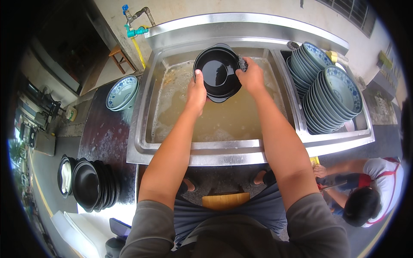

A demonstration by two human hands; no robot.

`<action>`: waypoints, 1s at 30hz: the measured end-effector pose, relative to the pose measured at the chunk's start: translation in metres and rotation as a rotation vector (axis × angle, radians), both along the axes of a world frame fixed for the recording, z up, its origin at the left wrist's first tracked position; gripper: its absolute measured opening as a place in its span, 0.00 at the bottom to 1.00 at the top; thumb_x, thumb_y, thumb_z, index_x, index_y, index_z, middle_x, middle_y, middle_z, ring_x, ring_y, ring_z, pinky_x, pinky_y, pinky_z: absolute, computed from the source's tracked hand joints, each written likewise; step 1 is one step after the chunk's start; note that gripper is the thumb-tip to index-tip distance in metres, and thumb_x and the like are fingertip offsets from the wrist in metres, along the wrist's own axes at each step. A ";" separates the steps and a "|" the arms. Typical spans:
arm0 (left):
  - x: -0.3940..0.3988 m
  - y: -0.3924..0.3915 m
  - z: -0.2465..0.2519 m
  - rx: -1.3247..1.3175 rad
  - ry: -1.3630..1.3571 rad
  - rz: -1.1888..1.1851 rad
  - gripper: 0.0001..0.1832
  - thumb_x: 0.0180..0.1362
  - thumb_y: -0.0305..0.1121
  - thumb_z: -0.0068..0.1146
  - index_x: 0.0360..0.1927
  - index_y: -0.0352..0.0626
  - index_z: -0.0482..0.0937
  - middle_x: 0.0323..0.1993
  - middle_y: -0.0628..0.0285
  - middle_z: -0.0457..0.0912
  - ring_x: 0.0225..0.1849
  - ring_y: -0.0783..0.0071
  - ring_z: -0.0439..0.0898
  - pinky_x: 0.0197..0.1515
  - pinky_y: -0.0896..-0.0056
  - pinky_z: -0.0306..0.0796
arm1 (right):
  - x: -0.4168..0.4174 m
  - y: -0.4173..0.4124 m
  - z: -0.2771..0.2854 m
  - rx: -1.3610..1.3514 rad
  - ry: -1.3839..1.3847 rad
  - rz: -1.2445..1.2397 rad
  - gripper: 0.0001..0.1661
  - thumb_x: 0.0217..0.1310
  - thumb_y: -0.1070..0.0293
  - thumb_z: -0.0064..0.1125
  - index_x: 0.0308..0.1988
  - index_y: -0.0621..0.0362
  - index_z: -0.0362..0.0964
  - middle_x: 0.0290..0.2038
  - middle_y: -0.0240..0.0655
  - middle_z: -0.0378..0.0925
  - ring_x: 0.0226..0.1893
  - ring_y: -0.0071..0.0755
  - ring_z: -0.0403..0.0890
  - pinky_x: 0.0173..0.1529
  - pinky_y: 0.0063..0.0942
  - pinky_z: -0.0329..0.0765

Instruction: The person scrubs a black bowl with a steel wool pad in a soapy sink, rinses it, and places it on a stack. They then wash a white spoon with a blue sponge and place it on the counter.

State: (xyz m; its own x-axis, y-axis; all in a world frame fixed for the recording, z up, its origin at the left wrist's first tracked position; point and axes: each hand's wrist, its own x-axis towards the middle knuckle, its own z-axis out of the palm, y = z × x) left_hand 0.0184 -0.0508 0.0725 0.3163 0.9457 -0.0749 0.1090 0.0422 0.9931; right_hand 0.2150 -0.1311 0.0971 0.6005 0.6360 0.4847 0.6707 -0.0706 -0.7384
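A black bowl with two side lugs [214, 72] is held above the cloudy water [226, 122] of a stainless steel sink [200, 160]. My left hand [197, 92] grips its left rim, thumb over the edge. At the right rim, my right hand [251, 75] pinches a grey mesh scouring pad [242, 63] against the bowl. The bowl's inside is wet and shiny. Whether the right fingers also hold the rim is hard to see.
Blue-patterned bowls stand in tall stacks [332, 100] in the right basin, with two more bowls [122, 93] on the dark left table [103, 132]. Stacked black bowls [93, 185] sit at lower left. A teal tap [137, 31] is behind. Another person [371, 193] works at lower right.
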 end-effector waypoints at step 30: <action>0.005 -0.019 0.004 0.193 0.121 0.204 0.26 0.79 0.47 0.39 0.72 0.43 0.62 0.63 0.39 0.76 0.61 0.40 0.79 0.62 0.45 0.73 | -0.018 0.010 -0.049 -0.846 0.134 0.196 0.34 0.75 0.47 0.51 0.64 0.65 0.72 0.61 0.58 0.78 0.60 0.55 0.80 0.63 0.46 0.75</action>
State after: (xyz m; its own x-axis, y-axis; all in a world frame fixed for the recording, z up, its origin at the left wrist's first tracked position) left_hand 0.0238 -0.0702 0.0767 0.1178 0.9893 0.0864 0.2359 -0.1124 0.9653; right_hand 0.1970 -0.1209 0.0480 0.4611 0.8476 -0.2625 0.6396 -0.5225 -0.5638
